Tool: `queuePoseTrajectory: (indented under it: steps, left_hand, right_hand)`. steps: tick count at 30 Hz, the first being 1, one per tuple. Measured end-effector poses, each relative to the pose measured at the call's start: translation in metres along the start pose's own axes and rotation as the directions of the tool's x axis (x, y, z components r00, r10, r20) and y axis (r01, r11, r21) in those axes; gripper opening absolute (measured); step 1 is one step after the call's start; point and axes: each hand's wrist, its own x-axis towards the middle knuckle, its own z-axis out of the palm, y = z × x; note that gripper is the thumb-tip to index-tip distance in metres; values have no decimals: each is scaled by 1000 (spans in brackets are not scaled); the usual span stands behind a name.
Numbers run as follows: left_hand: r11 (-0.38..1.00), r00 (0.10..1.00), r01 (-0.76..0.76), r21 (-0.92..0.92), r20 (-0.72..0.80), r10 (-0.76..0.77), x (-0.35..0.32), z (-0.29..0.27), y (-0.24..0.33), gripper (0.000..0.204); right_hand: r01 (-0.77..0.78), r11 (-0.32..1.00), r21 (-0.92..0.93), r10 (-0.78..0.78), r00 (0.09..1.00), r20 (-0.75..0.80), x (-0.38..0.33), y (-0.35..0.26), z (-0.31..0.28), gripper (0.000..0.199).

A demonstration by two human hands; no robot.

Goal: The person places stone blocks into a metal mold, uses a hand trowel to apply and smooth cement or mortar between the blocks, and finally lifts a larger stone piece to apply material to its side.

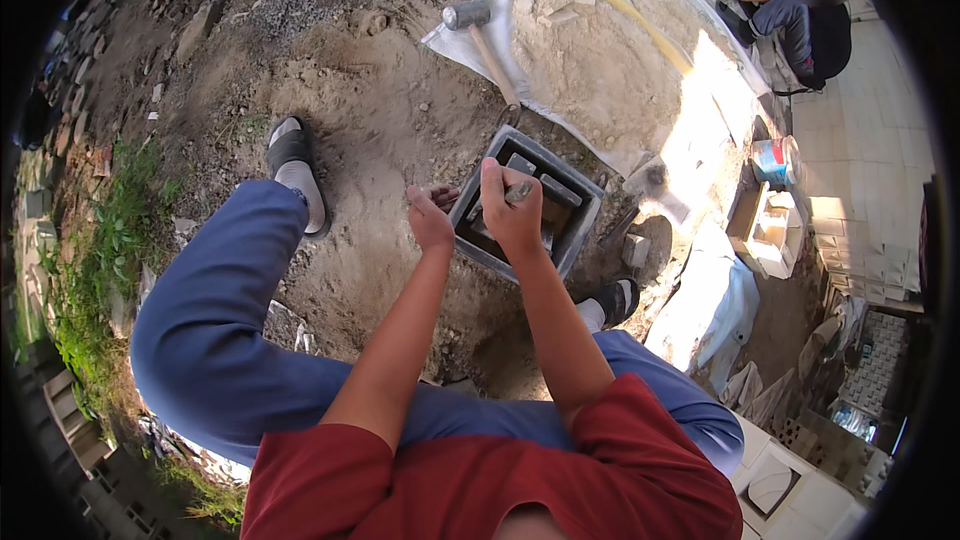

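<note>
So the person was crouched over a square grey metal block mould [580, 202] sitting on the bare dirt, feet in sandals planted either side of it for balance. The right hand [510, 212] was curled into a tight fist around a short grey metal tool [518, 192], looked like a chisel or a stubby bar, tip aimed down into the mould's dark inside, probably so it could poke or scrape at what's packed in there. The left hand [430, 218] sat at the mould's near-left corner, fingers loosely bent and not holding anything that I could see, more like steadying the rim so the box didn't shift.

Just beyond the mould there was a sledgehammer [478, 32] lying with its handle pointing back toward the mould, head resting on a white plastic sheet [470, 35] that had a heap of sand [590, 65] piled on it. A yellow strip ran along the far side of that heap. To the right of the mould were a small blue and red container [770, 160] and stacks of pale blocks [870, 250]. Another person [805, 20] was squatting well beyond the sand. The right forearm crossed over the mould's near edge, hiding some of the inside.
</note>
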Motion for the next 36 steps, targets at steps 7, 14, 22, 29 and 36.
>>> queuePoseTrajectory:
  steps: [7,14,22,29,36]
  left_hand:
    - [657,988,-149,739,87,127,11,-13,5,69]
    - [424,940,-336,841,329,93,13,50,55,58]
    - [163,884,-451,878,413,220,2,71,47,55]
    - [126,902,-432,893,427,68,1,74,56,74]
    - [159,899,-436,886,435,45,3,76,61,94]
  right_hand:
    - [-107,933,344,115,993,-2,37,-34,-18,54]
    - [115,815,568,-303,920,249,96,-127,-91,63]
    - [-70,885,460,-240,779,579,135,-88,-121,83]
    - [-95,915,393,-217,704,676,149,-51,-114,87]
    - [-69,944,323,-210,630,747,167,-23,-102,84]
